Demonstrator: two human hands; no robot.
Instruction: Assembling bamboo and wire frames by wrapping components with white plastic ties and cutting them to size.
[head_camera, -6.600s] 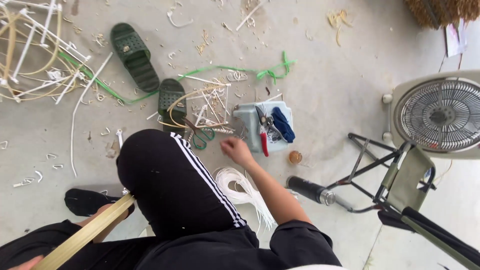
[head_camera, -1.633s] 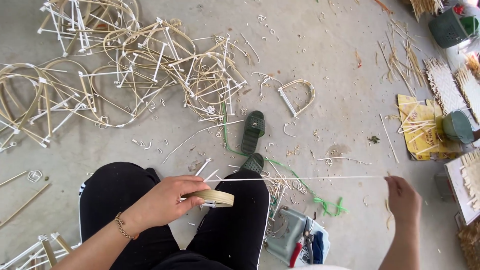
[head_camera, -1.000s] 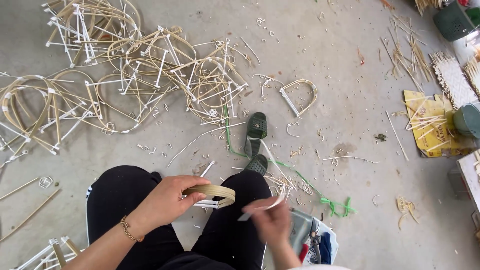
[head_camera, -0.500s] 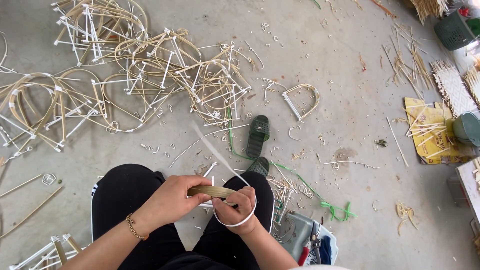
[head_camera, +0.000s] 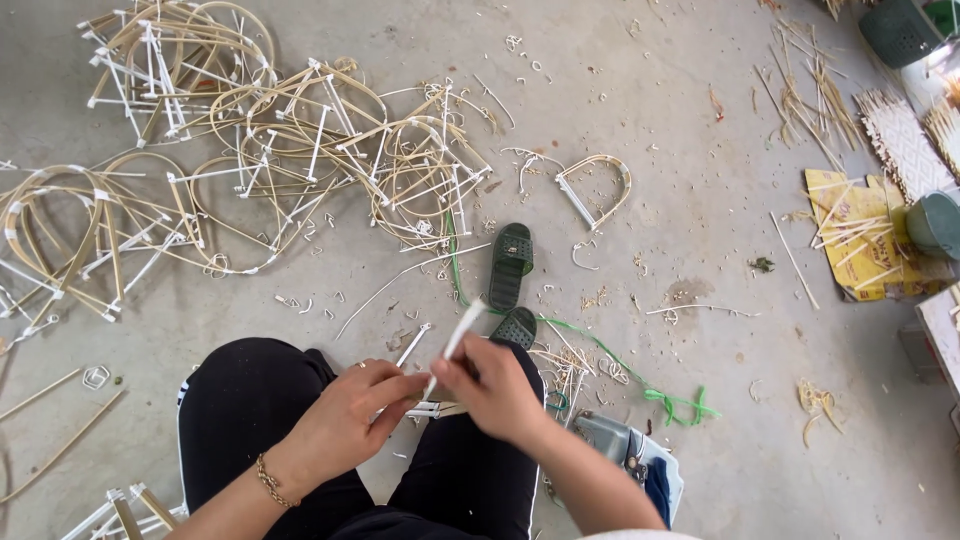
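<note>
Pinching white strip (head_camera: 462, 332) (both hands (head_camera: 345, 415)) above lap; tool box (head_camera: 640, 465) beside.

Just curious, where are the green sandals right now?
In the head view, the green sandals lie on the floor mid-frame, just beyond the right hand, near the small bent cane frame.

Single head cam, looks steeply down and forward over the person's knees at the concrete floor (head_camera: 700, 180). Near field: both hands at bottom centre, close to the lens. Far field: bent cane frames (head_camera: 260, 170) top left, floor clutter at the right edge.
</note>
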